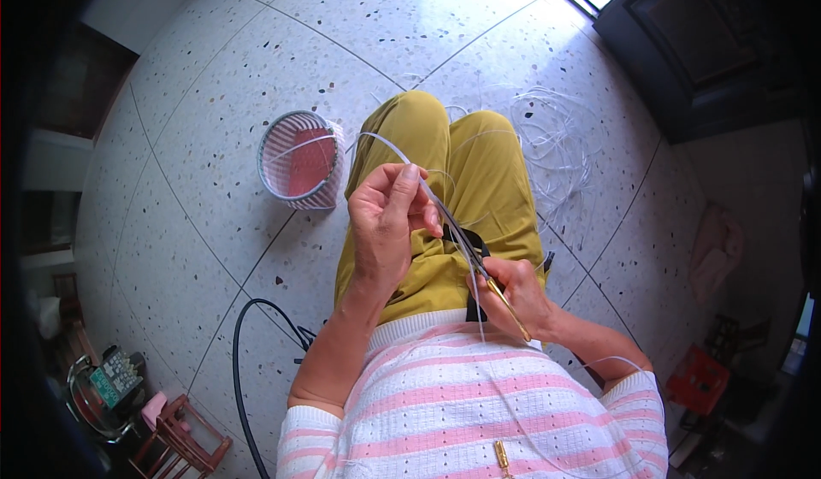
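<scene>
My left hand (385, 214) is raised over my lap, with thumb and forefinger pinching a thin white plastic strip (380, 139). The strip arches away toward the left, and more of it trails down past my right hand. In my right hand (519, 298) are slim scissors (510, 308) with dark blades and gold-coloured handles. Their blades point up and left, beside the strip and close to the left fingers. Whether the blades touch the strip I cannot tell. Left of my knees stands a round woven basket (332, 195), striped white and purplish, with a pink bottom.
Loose white strips (556, 150) lie tangled on the speckled tile floor right of my knees. A black cable (238, 368) curves at lower left, near a small reddish wooden chair (175, 436). A dark door (701, 43) is at upper right, a red object (697, 381) at lower right.
</scene>
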A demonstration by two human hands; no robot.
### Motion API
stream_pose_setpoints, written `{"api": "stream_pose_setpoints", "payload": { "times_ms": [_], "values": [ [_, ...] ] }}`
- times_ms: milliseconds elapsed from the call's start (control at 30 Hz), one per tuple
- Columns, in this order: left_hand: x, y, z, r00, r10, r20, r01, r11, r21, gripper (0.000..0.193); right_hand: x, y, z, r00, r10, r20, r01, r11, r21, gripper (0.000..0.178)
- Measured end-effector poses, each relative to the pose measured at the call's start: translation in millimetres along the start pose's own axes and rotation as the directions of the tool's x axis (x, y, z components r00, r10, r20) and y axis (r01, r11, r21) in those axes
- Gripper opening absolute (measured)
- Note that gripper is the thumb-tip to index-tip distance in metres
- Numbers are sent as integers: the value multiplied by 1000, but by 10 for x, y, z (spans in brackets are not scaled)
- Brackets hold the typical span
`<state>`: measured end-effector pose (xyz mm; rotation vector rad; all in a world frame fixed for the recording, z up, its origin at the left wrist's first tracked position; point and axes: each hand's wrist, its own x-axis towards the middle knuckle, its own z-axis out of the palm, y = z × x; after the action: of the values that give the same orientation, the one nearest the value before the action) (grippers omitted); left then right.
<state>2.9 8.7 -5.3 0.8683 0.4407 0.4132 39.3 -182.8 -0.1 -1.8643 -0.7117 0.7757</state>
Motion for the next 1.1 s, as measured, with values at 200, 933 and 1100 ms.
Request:
{"api": "stream_pose_setpoints", "payload": {
  "times_ms": [200,933,1100],
  "values": [
    [-92,-76,95,999,22,-26,-18,992,126,18,45,-42,-9,1000,-6,-3,6,1000,0,26],
    [-94,-25,91,1000,-17,-22,18,997,74,19,30,-32,-14,999,19,40,-19,1000,0,25],
    [-50,-15,28,996,-66,-55,67,998,0,16,38,-33,-52,936,262,236,-333,877,345,31]
  ]
}}
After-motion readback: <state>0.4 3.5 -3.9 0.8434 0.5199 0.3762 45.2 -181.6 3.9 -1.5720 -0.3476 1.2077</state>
